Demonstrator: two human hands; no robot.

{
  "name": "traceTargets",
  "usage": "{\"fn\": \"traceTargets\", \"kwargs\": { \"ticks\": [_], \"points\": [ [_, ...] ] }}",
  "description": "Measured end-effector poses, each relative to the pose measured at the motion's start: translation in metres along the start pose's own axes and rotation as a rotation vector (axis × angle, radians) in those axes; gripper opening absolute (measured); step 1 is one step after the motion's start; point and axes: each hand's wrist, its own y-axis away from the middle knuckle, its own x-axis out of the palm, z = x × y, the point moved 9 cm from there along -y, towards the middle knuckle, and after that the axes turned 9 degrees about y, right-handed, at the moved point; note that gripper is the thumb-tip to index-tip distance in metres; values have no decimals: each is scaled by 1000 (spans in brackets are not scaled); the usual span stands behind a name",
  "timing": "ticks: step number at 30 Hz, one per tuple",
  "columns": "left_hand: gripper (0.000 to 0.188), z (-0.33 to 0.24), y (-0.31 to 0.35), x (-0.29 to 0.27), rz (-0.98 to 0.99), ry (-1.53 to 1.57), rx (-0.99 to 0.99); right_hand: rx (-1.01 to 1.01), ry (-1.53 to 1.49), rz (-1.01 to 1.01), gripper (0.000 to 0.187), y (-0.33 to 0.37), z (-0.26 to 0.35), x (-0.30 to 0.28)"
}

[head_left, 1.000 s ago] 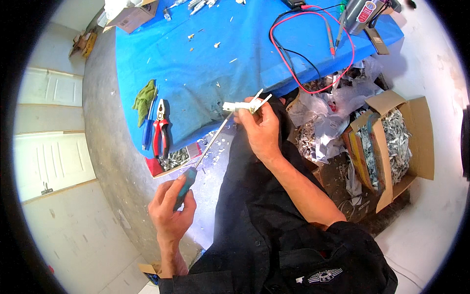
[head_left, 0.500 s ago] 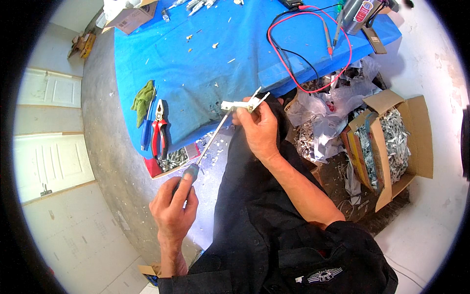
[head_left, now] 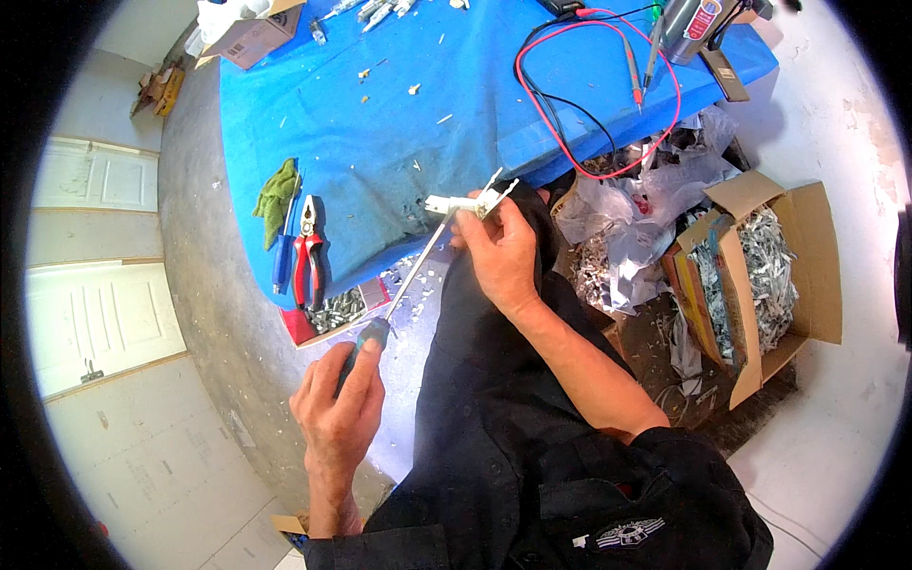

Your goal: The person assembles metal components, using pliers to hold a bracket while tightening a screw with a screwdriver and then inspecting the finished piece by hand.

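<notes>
My left hand (head_left: 339, 404) is wrapped round the dark handle of a long-shafted screwdriver (head_left: 415, 273). The shaft slants up and right, and its tip meets a small white plastic part (head_left: 454, 203) at the table's near edge. Thumb and fingers of my right hand (head_left: 501, 252) pinch that part; two thin prongs stick out of it at the upper right. My fingers hide some of the part, so its exact kind does not show. Left of my hands, red-and-black pliers (head_left: 308, 256) lie beside a blue-handled screwdriver (head_left: 282, 258) and a green cloth (head_left: 275, 201).
A blue cloth (head_left: 380, 123) covers the table, with scraps on it. Red and black test leads (head_left: 570, 142) loop near a metal flask (head_left: 689, 28). Below right stand a carton of metallic strips (head_left: 768, 275) and crumpled plastic bags (head_left: 617, 228). A box of small metal pieces (head_left: 340, 312) sits below the pliers.
The screwdriver's handle and my left hand have shifted very slightly. The white part has turned a little in my right hand's fingers. Both grips stay the same.
</notes>
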Motion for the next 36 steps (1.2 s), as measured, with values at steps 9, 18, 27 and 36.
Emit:
{"fn": "traceTargets", "kwargs": {
  "ticks": [9, 18, 27, 36],
  "points": [
    [35, -19, -5, 10, 124, -72, -125, -53, 59, 3, 29, 3, -3, -1],
    [48, -7, 3, 23, 181, 0, -237, -61, 7, 2, 27, 2, 1, 0],
    [47, 19, 32, 44, 29, 429, -586, -79, 47, -31, 19, 1, 3, 0],
    [50, 25, 59, 63, -82, 584, -720, -48, 36, -58, 16, 1, 6, 2]
  ]
}}
